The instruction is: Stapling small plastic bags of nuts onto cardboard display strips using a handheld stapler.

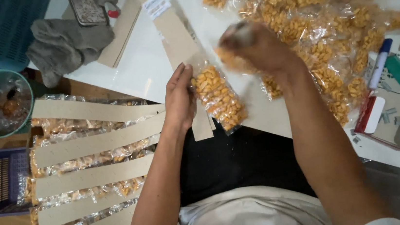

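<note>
The left hand [179, 100] is pinching a small clear packet [219, 97] of golden snacks against a card strip [178, 41] at the white worktop's [137, 64] near edge — it looks light, crinkly and slippery, best held by its top seam. The right hand [252, 46] is blurring just beyond; I cannot tell its grip. Farther right, loose packets [328, 22] are lying heaped — glossy film, lumpy fill.

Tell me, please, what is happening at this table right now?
A person is working with small clear bags of yellow snacks. The left hand holds a snack bag against a cardboard strip, while the blurred right hand is over another bag. Loose bags lie heaped on the right; finished strips are stacked left.
</note>
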